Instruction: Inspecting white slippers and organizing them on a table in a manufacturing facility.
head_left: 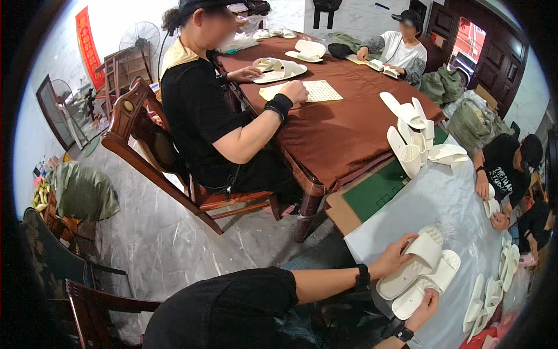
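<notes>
A pair of cream slide sandals lies side by side in front of me, toe ends pointing away. My left hand (394,257) is closed on the outer edge of the left slide sandal (399,282), by its strap. My right hand (423,311) pinches the side of the right slide sandal (412,299) near its heel. The left one partly overlaps the right one. A dark mark shows on each footbed. Under them spreads a pale plastic-covered table (372,231). A black band is on my left wrist and a black watch on my right.
More slides (410,145) are piled beyond my hands, and others (493,294) lie to the right. A person on the left handles a slide (280,68) and a sticker sheet (323,91) at a brown-covered table (349,131). Two co-workers hold slides at far and right.
</notes>
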The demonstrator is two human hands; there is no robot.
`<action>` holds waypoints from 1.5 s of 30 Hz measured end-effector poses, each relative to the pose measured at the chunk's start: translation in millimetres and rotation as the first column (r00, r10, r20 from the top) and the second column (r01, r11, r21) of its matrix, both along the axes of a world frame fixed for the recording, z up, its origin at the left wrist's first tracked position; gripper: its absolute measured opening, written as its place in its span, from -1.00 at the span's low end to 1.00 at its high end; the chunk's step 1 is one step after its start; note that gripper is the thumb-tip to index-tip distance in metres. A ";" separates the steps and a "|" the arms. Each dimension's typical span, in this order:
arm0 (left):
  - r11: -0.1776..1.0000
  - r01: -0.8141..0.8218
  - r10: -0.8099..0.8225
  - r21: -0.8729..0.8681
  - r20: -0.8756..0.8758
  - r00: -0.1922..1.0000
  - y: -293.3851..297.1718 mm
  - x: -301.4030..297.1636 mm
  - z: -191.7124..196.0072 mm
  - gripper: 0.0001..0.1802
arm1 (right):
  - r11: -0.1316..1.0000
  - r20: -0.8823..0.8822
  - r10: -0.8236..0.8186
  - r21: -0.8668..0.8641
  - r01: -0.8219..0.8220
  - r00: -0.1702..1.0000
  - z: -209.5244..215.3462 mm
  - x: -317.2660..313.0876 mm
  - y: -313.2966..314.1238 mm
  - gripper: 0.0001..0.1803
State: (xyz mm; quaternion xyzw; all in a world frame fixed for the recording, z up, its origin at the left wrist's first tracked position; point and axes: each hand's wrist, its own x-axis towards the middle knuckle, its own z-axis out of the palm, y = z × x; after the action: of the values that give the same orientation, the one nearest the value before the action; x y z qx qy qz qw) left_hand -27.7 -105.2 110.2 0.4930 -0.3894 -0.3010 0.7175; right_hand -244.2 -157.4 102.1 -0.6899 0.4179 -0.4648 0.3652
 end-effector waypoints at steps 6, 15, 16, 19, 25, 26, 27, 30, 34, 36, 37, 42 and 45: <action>1.000 0.008 -0.008 0.030 0.011 1.000 -0.9 -0.8 2.6 -0.36 | 1.000 0.052 0.004 0.010 -0.005 0.999 2.1 -0.7 0.7 -0.86; 1.000 -0.014 0.014 0.026 0.003 1.000 -0.3 -4.3 4.9 -0.38 | 0.998 0.053 -0.011 0.063 0.008 0.999 8.9 0.6 6.6 -0.86; 0.999 -0.018 0.018 0.035 -0.009 1.000 0.5 -9.2 12.8 -0.39 | 0.999 0.054 -0.013 0.053 0.010 0.998 6.5 -5.0 7.7 -0.86; 0.990 -0.126 0.131 -0.057 0.100 0.986 -8.1 -0.9 -8.4 -0.39 | 0.998 0.065 -0.008 0.055 0.004 0.998 15.2 10.6 11.8 -0.86; 0.982 -0.002 -0.013 0.189 0.077 0.997 6.6 3.8 21.0 -0.40 | 0.996 0.122 -0.042 0.085 0.031 0.992 6.1 3.9 6.4 -0.89; 0.982 0.024 -0.038 0.188 0.075 0.996 4.1 3.1 18.0 -0.40 | 0.996 0.111 -0.032 0.086 0.023 0.993 6.5 3.4 6.3 -0.88; 0.992 0.012 -0.020 0.125 0.063 0.998 3.1 3.3 15.0 -0.41 | 0.996 0.100 -0.017 0.089 0.008 0.995 7.8 3.6 7.8 -0.87; 0.997 0.020 -0.023 0.081 0.041 0.999 2.4 2.2 10.2 -0.41 | 0.993 0.147 -0.026 0.116 0.009 0.989 7.9 3.3 9.6 -0.87; 0.998 0.039 -0.041 0.057 0.035 0.999 1.1 1.5 8.1 -0.40 | 0.994 0.151 -0.032 0.112 0.016 0.988 6.1 2.1 8.9 -0.86; 0.997 0.055 -0.057 0.048 0.048 0.997 1.1 1.8 8.5 -0.39 | 0.992 0.148 -0.041 0.127 0.022 0.988 6.2 1.6 8.8 -0.86; 0.996 0.052 -0.055 0.065 0.046 0.997 1.5 0.8 10.4 -0.39 | 0.992 0.154 -0.033 0.123 0.014 0.988 6.2 0.9 8.8 -0.86; 0.996 0.074 -0.076 0.057 0.037 0.996 -2.7 0.0 4.9 -0.39 | 0.989 0.178 -0.023 0.150 -0.004 0.984 6.4 -0.8 9.1 -0.87; 0.996 0.055 -0.056 0.070 0.020 0.998 -3.2 0.8 3.6 -0.39 | 0.987 0.169 -0.025 0.158 -0.002 0.985 8.2 1.0 9.8 -0.88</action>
State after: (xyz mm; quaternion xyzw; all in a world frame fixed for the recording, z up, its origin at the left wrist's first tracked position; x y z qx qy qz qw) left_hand -26.9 -108.5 113.8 0.5100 -0.4001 -0.3287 0.6869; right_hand -243.2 -147.6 110.3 -0.6142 0.4246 -0.4896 0.4503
